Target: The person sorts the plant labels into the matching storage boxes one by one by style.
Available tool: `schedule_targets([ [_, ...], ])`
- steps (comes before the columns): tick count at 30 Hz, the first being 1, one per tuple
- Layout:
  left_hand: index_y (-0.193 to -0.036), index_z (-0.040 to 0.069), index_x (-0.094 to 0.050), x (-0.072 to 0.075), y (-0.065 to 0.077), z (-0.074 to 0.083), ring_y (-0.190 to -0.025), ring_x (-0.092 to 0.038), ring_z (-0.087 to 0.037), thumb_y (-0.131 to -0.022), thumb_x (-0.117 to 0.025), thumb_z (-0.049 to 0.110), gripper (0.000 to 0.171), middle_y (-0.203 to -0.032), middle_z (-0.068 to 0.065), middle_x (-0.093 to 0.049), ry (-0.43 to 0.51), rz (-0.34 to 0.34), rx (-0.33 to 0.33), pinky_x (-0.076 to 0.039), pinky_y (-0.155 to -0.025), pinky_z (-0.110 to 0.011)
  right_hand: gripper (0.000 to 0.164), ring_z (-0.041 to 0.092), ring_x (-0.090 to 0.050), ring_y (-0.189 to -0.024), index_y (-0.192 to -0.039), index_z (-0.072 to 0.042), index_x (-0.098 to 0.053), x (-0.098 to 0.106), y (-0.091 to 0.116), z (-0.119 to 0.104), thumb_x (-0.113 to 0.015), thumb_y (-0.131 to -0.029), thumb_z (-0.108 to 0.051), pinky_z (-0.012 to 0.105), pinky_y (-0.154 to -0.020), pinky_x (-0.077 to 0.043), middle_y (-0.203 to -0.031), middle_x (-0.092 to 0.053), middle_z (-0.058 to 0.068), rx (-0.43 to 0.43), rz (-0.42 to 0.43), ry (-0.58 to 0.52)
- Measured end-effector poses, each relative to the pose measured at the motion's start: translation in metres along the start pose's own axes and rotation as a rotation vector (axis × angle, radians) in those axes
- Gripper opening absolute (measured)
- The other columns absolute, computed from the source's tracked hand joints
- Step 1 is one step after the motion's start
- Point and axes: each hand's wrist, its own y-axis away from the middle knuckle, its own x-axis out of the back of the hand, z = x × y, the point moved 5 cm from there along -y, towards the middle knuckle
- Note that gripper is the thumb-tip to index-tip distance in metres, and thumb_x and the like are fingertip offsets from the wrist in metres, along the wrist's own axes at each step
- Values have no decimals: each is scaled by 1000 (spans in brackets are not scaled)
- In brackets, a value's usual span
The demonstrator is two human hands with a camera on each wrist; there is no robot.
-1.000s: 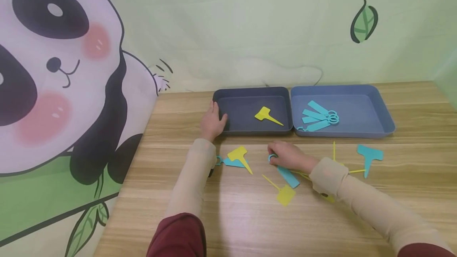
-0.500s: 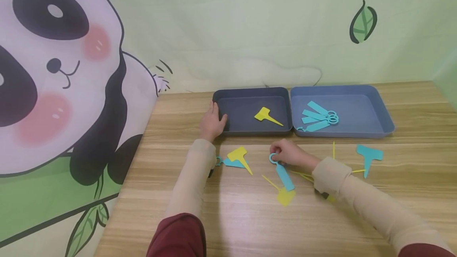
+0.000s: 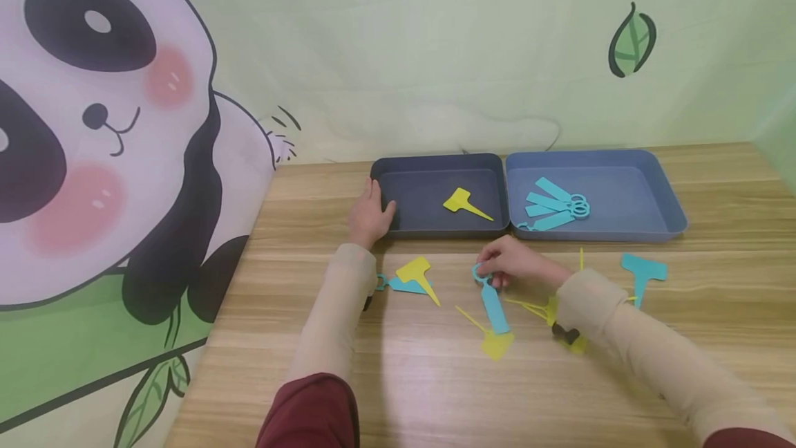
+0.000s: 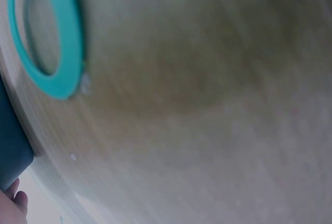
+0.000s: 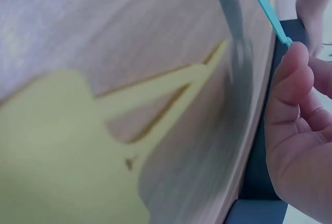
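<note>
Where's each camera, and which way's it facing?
Head: worn on head, looking forward, down at trays; left hand and right hand show.
Left wrist: on that wrist, facing table and ring; left hand peeks in.
Right wrist: on that wrist, facing yellow tag; both hands show.
Head and right wrist share the held blue tag.

Teal ring (image 4: 72,37) (cropped), dark tray (image 4: 11,141), hand (image 4: 11,207)

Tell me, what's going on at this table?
A person's right hand is pinching a turquoise tag by its ring end, while the left hand rests at the left end of a dark tray. One yellow label lies in that tray; several ringed tags lie in the blue tray beside it. More yellow labels and turquoise pieces lie on the table.
</note>
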Motion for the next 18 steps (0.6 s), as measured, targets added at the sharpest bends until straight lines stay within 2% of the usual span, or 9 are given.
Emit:
schedule_targets([
  [8,-142,3,-11,-1,-1,-1,-134,-22,-27,-91,-35,41,68,-150,-9,-5,11,0,-4,-23,-108,-36,22,8,-55,-50,-95,9,-60,14,4,0,-55,-84,-10,21,-48,-47,-62,-62,2,-18,-4,-97],
  [18,-142,3,-12,-2,-3,-2,-134,-21,-26,-91,-36,41,68,-150,-10,-7,28,5,-4,-23,-108,-36,32,6,-58,-58,-109,13,-51,37,12,-1,-51,-88,-11,17,-54,-49,-70,-63,-2,-60,39,-247],
])
